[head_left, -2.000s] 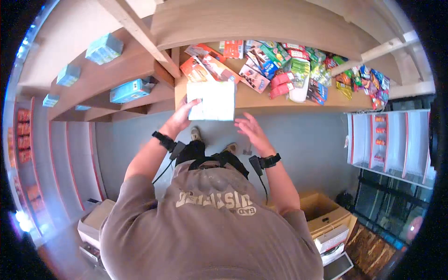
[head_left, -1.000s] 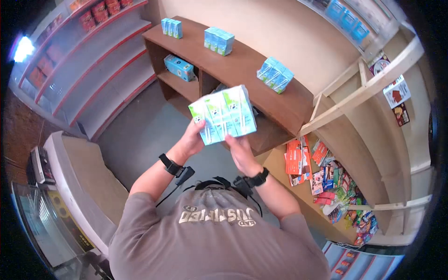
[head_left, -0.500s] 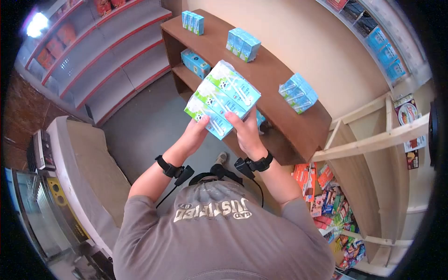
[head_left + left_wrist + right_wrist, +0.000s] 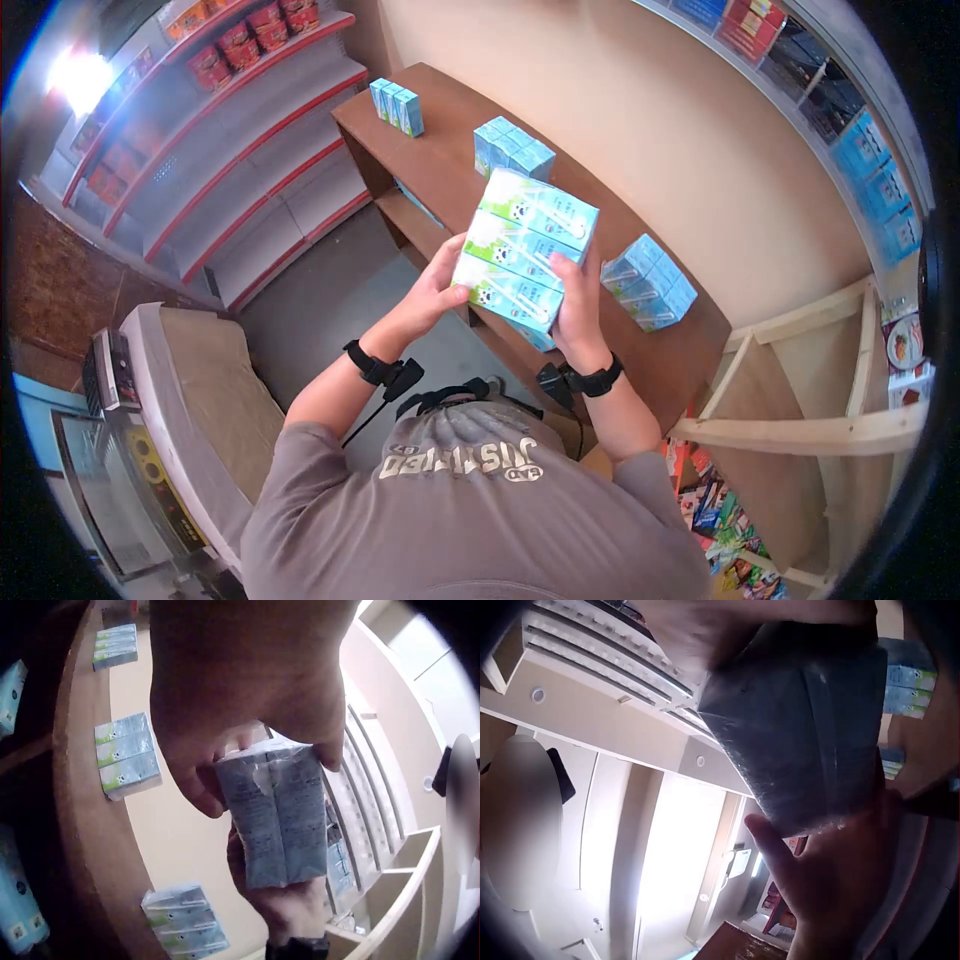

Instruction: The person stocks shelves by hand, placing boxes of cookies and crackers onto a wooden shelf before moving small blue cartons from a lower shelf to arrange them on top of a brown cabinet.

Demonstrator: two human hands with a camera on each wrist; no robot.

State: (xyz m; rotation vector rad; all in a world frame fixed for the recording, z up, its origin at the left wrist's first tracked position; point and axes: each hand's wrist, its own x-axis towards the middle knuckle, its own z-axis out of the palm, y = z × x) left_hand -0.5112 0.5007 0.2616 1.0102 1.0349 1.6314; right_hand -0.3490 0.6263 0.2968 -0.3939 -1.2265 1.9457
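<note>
Both hands grip a shrink-wrapped pack of drink cartons [image 4: 520, 245], light blue and green with white straws on the side facing up. My left hand [image 4: 435, 290] holds its left end, thumb on the near edge. At the right end my right hand [image 4: 580, 305] has its thumb on the carton faces and the other fingers hidden behind. In the left wrist view the wrapped pack [image 4: 277, 817] spans the space between the two hands. The right wrist view shows a dark side of the pack [image 4: 802, 742]. Beneath it lies a brown wooden shelf unit [image 4: 450, 110].
Similar carton packs stand along the unit's top: one at the far end [image 4: 398, 108], one mid-way [image 4: 512, 148], one at the near end [image 4: 650, 283]. White shelves with red edges [image 4: 270, 150] rise at left. A wooden frame [image 4: 800, 432] juts in at right.
First the left hand held the pack over the snack table with the right hand apart. The person has turned toward the brown unit; both hands now grip the pack, which has moved over the unit.
</note>
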